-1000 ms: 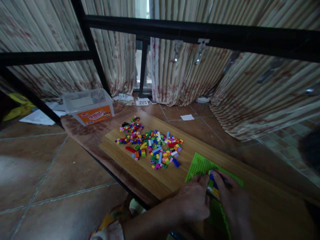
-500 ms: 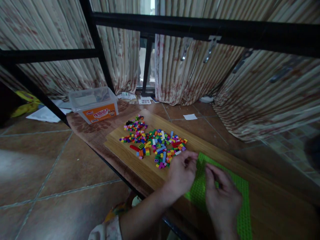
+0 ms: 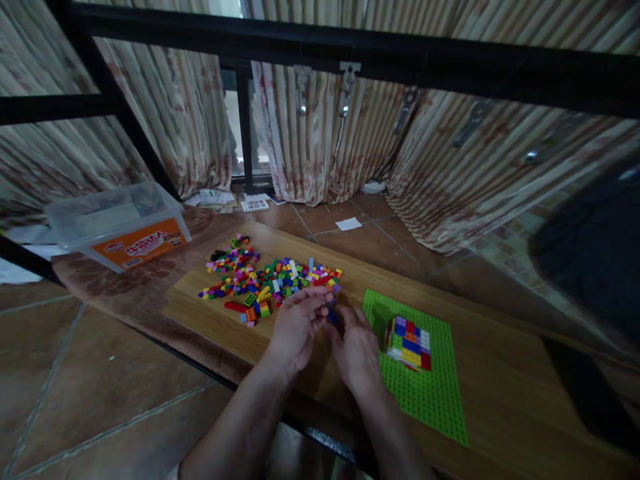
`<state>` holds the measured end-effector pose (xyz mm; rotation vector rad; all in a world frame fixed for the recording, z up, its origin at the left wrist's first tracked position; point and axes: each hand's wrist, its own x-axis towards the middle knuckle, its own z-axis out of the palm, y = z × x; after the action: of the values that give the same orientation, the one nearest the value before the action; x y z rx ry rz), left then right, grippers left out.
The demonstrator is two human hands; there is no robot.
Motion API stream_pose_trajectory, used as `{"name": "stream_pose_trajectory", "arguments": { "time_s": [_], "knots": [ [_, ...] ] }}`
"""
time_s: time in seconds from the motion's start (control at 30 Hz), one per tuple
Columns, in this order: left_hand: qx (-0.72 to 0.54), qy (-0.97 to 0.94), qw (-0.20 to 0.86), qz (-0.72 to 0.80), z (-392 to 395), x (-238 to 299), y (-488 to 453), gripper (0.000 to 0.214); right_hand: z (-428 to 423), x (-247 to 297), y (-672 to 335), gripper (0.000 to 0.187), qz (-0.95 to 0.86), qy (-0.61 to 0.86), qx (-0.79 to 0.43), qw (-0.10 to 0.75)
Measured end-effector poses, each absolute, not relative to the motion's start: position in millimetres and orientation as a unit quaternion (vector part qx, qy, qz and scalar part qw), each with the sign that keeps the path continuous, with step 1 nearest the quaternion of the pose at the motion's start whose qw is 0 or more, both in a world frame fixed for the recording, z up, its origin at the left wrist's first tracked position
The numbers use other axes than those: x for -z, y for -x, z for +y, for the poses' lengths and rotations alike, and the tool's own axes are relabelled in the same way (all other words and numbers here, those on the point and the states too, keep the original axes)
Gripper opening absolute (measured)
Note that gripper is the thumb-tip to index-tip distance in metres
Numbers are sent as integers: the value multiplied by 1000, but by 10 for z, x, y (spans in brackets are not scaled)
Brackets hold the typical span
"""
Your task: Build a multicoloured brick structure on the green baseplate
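My left hand is closed in a pinch at the near right side of a heap of small toy bricks. What its fingertips hold is too small to make out. Close beside it, my right hand is closed with a dark blue toy brick showing between thumb and fingers. The fingertips of both hands almost meet. To the right lies a green studded baseplate, bearing a low block built of coloured bricks.
A clear plastic tub with an orange label stands on the brown cloth at the left. Under the bricks is a wooden board. A dark flat object lies at the right, and a black metal bar crosses above.
Both hands have moved left, off the baseplate to the edge of the brick heap. The built block on the baseplate has come into sight. My view has turned to the right.
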<state>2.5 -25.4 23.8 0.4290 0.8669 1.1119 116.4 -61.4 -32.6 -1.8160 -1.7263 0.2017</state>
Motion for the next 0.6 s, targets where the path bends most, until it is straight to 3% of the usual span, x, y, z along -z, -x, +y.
{"name": "stream_pose_trajectory", "arguments": {
  "time_s": [0.33,0.6],
  "knots": [
    [-508,-181,740,402,-227,-270,2,14,-563,287,-1135,12,-649,708,-63,271],
    [-504,-183,739,408,-227,-274,-1,13,-591,240,-1210,15,-615,706,-120,331]
  ]
}}
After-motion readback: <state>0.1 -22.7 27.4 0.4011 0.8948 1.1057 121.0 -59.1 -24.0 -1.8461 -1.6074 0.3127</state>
